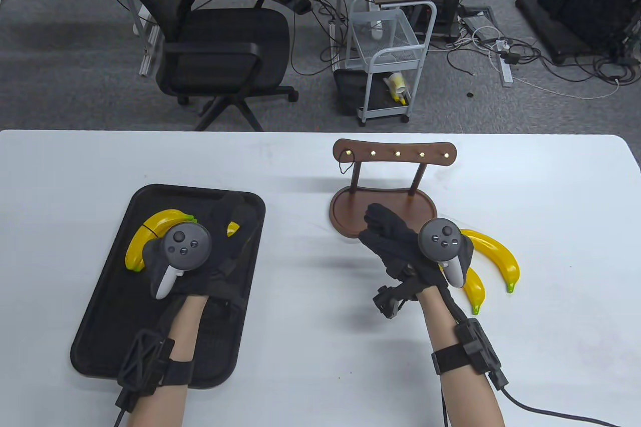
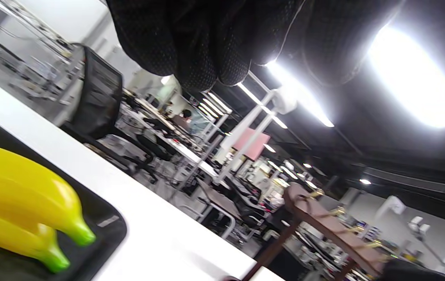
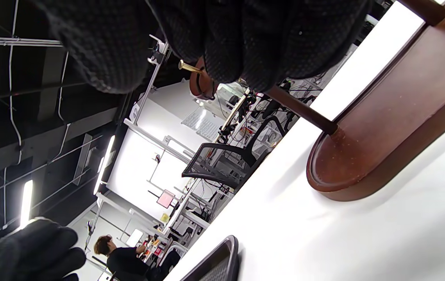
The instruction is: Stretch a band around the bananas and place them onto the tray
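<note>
Black-gloved, the left hand (image 1: 220,242) hangs over the black tray (image 1: 100,317) on the left of the white surface (image 1: 310,347), its fingers extended toward the tray's far edge and gripping nothing that can be seen. Directly beside and partly beneath it lies a bunch of yellow bananas (image 1: 150,234) on the tray, with a thin dark band (image 1: 149,230) crossing them; another yellow tip shows past the fingers near the tray's far right corner. The left wrist view shows two banana ends with green tips (image 2: 31,203) resting inside the tray's rim. The right hand (image 1: 395,242) is held above the surface just in front of the wooden rack's base, fingers straight and close together, pointing toward the rack, holding nothing. To its right, partly hidden under the wrist and tracker, two loose bananas (image 1: 496,257) lie on the surface, well apart from the tray; no band is visible on them. The brown wooden rack (image 1: 395,154) stands at the middle of the surface, an oval base carrying two posts and a crossbar with a row of brass pegs; a thin dark loop (image 1: 345,162) hangs from the leftmost peg. Beyond the surface are a black office chair (image 1: 220,41) and a white wire cart (image 1: 390,56) on grey carpet.
</note>
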